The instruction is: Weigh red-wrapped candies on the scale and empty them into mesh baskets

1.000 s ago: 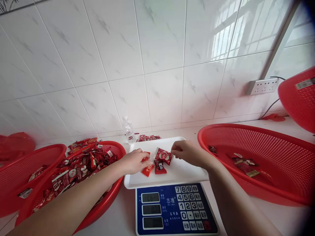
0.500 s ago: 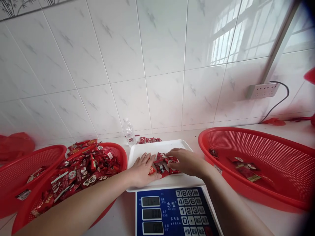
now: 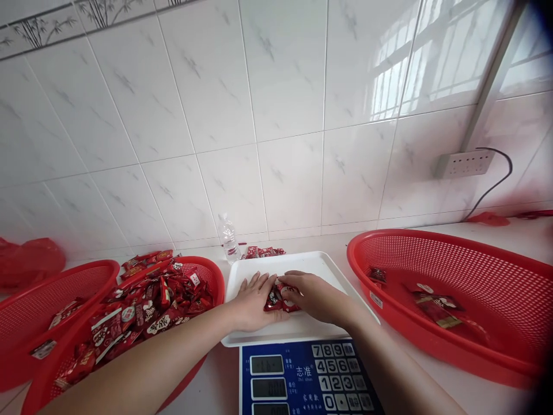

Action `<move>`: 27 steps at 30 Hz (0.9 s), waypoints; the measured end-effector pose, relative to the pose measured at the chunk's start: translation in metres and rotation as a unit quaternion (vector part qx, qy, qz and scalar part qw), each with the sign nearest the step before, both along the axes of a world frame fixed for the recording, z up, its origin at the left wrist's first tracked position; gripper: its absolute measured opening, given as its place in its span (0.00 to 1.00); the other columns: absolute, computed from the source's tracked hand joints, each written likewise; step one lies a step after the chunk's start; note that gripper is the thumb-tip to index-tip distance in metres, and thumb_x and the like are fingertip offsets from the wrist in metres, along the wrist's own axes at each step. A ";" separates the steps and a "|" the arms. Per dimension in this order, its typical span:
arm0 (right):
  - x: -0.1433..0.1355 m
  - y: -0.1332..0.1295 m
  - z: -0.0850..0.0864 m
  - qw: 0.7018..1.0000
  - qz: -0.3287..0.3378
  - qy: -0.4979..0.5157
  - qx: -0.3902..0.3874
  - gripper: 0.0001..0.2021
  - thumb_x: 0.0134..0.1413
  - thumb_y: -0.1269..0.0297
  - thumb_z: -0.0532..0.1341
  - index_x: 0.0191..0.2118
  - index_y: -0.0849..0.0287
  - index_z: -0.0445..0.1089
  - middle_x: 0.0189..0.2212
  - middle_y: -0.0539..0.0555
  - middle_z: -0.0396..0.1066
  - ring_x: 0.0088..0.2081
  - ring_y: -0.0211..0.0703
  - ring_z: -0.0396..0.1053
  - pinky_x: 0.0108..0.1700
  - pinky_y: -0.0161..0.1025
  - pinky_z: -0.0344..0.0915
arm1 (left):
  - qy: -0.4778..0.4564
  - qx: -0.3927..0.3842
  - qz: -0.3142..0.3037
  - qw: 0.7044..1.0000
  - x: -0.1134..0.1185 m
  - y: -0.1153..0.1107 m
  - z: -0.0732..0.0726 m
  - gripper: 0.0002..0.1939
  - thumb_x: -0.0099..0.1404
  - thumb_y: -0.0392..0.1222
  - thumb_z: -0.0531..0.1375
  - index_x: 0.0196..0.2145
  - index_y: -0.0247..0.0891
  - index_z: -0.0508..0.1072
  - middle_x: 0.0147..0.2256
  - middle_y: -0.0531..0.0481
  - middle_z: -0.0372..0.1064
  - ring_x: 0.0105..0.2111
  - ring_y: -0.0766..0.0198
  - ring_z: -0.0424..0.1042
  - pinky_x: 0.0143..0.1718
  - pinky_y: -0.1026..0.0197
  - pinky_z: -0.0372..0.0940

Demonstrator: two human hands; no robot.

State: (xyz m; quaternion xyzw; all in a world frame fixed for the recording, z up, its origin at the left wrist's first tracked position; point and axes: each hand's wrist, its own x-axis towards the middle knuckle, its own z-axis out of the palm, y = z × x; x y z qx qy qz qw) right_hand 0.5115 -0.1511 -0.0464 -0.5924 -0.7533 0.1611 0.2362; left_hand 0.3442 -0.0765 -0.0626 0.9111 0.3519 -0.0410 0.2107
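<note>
Red candy packets (image 3: 280,297) lie on the white tray (image 3: 332,271) of a blue-fronted scale (image 3: 302,374). My left hand (image 3: 256,304) rests against their left side, its fingers spread and pointing away from me. From the right, my right hand (image 3: 311,294) curls its fingers over the same packets, pressing them between both hands. Part of the packets is hidden under the fingers. The scale's keypad and displays show in front of the tray, partly cut off at the bottom.
At the left, a red basket (image 3: 213,271) is heaped with red packets beside another red basket (image 3: 99,274). A large red basket (image 3: 432,239) with a few packets stands at the right. Behind the tray are a clear bottle (image 3: 230,239) and more packets (image 3: 264,252).
My right hand has moved left, closer to my left hand, and the packets between them are bunched more tightly. The view has tilted slightly upward.
</note>
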 end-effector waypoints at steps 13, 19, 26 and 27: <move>0.012 -0.006 0.004 0.993 -0.084 -0.071 -0.052 0.16 0.52 0.61 0.53 0.45 0.53 0.70 0.43 0.57 0.71 0.42 0.52 0.68 0.37 0.43 0.59 | 0.010 0.157 0.071 0.985 -0.012 -0.001 0.013 0.27 0.59 0.62 0.51 0.47 0.39 0.66 0.45 0.41 0.63 0.45 0.47 0.65 0.40 0.52 0.61; 0.011 -0.007 0.005 0.995 -0.075 -0.046 -0.053 0.18 0.51 0.64 0.54 0.49 0.53 0.68 0.45 0.57 0.70 0.43 0.50 0.67 0.40 0.42 0.61 | -0.116 0.042 0.097 0.988 -0.008 0.009 0.005 0.14 0.55 0.48 0.59 0.38 0.41 0.64 0.38 0.49 0.66 0.36 0.58 0.69 0.34 0.60 0.62; 0.010 -0.002 -0.001 0.997 -0.062 -0.020 -0.046 0.22 0.53 0.61 0.53 0.55 0.52 0.63 0.50 0.57 0.66 0.45 0.50 0.66 0.44 0.44 0.61 | -0.194 -0.039 0.128 0.972 -0.002 0.012 0.006 0.14 0.55 0.42 0.59 0.40 0.41 0.63 0.34 0.51 0.69 0.34 0.62 0.70 0.34 0.61 0.63; 0.009 -0.001 -0.003 0.997 -0.060 -0.018 -0.047 0.22 0.53 0.61 0.52 0.55 0.52 0.63 0.50 0.57 0.67 0.47 0.51 0.66 0.44 0.44 0.60 | -0.196 -0.042 0.130 0.971 0.000 0.011 0.007 0.16 0.55 0.42 0.59 0.41 0.40 0.63 0.37 0.50 0.69 0.36 0.61 0.70 0.36 0.60 0.64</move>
